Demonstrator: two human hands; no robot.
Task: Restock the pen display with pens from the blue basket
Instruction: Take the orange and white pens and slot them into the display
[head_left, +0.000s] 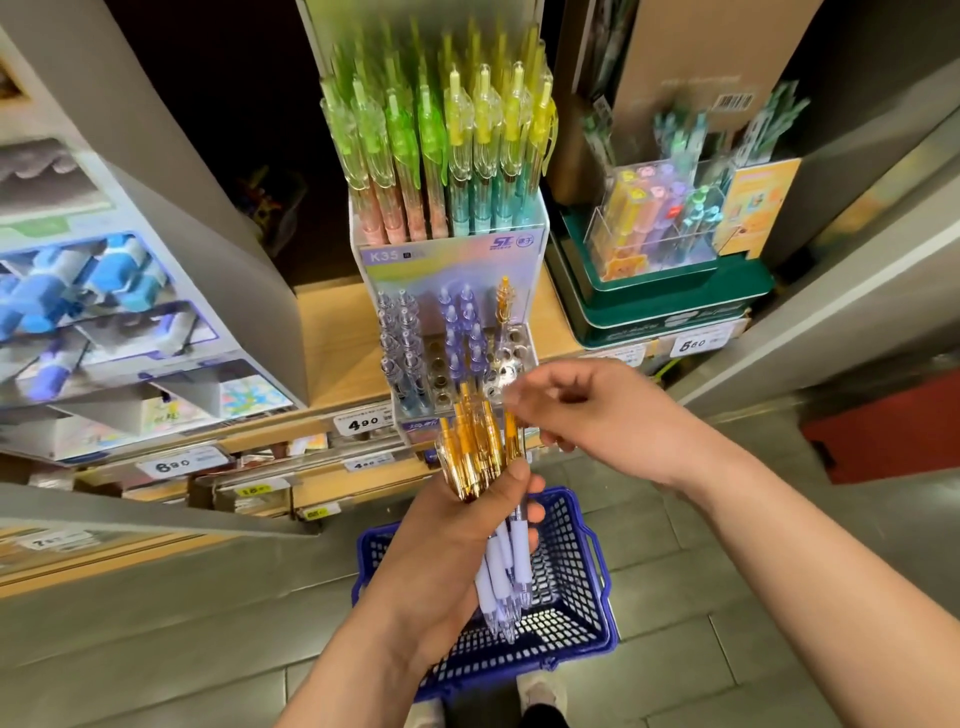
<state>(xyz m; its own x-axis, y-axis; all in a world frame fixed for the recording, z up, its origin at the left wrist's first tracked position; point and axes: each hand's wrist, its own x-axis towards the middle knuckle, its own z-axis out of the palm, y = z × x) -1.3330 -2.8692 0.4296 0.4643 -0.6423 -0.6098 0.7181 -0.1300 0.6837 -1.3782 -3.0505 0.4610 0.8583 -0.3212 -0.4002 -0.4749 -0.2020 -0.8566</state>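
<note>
Pens bunched tips-down, gripped by left hand, axes pointing up at display holes just beyond; right hand nearer, curled at one pen, pinch unclear.

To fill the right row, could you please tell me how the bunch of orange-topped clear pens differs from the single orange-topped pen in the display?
The bunch of orange-topped clear pens is gripped in the left hand; the single orange-topped pen stands in the lower tier of the pen display. The bunch fans out, tilted; the single pen is upright. Both have clear amber tops.
</note>
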